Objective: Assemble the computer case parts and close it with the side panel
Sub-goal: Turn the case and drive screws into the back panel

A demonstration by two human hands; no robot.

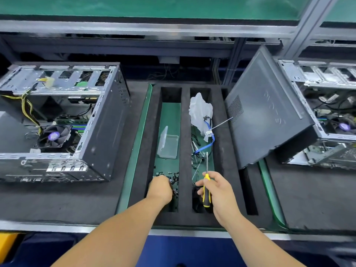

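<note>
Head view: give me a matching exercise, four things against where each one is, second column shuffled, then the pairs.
Things:
1. screwdriver
2. screws
3. clear box
4. side panel

Places:
A. loose in the near end of the tray's left slot, under the left hand
B. tilted, leaning against the case on the right
C. gripped in the right hand, tip pointing away
D. lid open, farther back in the left slot

Pairs: 1-C, 2-A, 3-D, 4-B
</note>
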